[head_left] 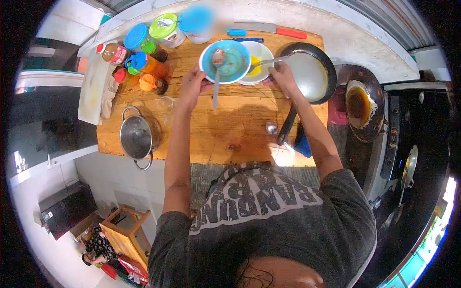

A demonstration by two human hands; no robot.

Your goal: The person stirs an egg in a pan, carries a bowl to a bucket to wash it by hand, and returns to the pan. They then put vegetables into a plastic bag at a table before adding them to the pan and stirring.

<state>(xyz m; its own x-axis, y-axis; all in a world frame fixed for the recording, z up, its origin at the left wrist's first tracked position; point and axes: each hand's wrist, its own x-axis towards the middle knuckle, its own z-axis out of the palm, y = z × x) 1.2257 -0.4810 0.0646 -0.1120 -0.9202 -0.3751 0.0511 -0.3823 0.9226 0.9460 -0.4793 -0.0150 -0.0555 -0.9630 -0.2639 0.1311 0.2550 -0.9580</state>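
My left hand (193, 87) grips the lower left rim of a blue bowl (235, 62), which has red bits on its inner wall and a spoon (216, 81) resting in it. Just right of it, my right hand (282, 77) is closed on the right edge of a white bowl (265, 51) holding something yellow and a metal utensil (269, 62). The blue bowl overlaps the white one. Beside my right hand lies a black frying pan (309, 77) with a pale, whitish layer inside.
A steel pot (136, 137) stands at the table's left. Bottles (113, 54) and lidded tubs (165, 31) line the back left. Knives (288, 32) lie along the back edge. A wok (359, 105) with brown liquid is at right; a person (98, 245) is at lower left.
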